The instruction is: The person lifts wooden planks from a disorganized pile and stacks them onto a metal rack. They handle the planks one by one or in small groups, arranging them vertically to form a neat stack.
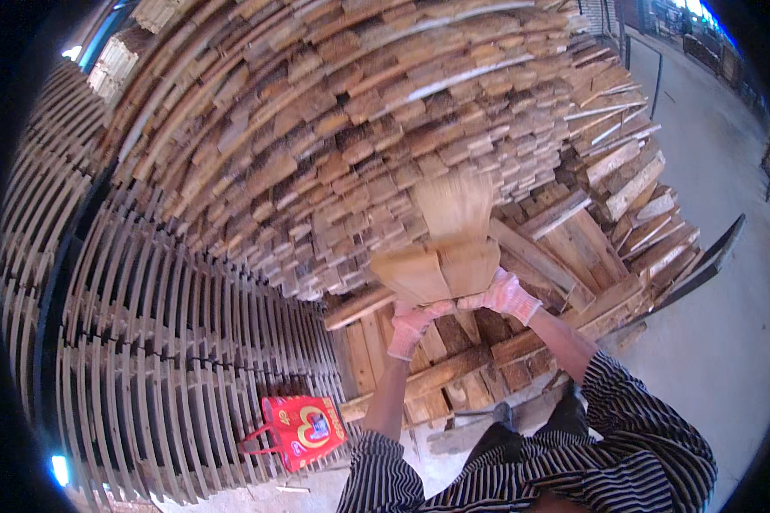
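Observation:
Both my hands wear pink and white work gloves and are stretched out in front of me. My left hand [417, 325] grips the near edge of several light wooden boards [412, 272], its fingers closed on them. Close beside it, my right hand [506, 297] is closed on the near edge of the boards on the right. The boards are fanned unevenly, and one smeared by motion [455, 205] sticks out away from me toward the big wood stack. Beneath my hands lies a lower layer of planks [376, 350], some crossing others.
A tall stack of rough boards [316, 128] rises ahead. Spaced slats [180, 368] are piled at the left, with a red bag [304, 430] against them. Loose offcuts [629, 184] jut out at the right, near a dark flat bar [706, 265] above the concrete floor [727, 342].

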A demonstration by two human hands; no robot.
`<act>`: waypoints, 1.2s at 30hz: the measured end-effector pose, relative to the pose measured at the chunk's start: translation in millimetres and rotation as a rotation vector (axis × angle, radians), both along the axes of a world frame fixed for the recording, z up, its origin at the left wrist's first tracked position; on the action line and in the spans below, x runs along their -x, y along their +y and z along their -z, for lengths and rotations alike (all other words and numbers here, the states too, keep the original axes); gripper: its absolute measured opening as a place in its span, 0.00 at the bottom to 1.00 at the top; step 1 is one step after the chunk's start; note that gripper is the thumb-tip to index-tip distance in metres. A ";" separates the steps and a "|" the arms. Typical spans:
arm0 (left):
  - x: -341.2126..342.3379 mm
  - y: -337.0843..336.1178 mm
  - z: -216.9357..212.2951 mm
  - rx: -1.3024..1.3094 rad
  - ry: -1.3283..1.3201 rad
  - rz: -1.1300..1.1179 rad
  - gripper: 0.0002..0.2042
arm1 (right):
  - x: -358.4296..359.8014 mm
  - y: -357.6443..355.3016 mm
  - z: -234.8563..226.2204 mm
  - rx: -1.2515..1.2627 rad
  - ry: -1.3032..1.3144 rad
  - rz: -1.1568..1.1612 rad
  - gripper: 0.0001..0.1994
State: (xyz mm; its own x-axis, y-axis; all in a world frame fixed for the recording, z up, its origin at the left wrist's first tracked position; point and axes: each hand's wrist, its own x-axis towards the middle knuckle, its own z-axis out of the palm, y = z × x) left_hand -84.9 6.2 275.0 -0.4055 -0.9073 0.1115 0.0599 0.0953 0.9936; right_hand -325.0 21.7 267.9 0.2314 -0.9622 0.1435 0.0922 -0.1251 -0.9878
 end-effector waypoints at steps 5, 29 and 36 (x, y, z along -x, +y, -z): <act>-50.0 14.3 69.7 -0.057 -0.199 0.063 0.39 | -48.4 -1.9 98.8 -0.696 -0.709 0.014 0.26; -99.0 91.1 7.4 -0.169 0.167 -0.695 0.36 | -116.7 49.2 -37.3 -0.068 0.172 -0.097 0.52; -215.4 106.4 124.6 -0.650 -0.090 -0.593 0.26 | -128.0 57.8 107.8 -0.476 0.014 0.039 0.44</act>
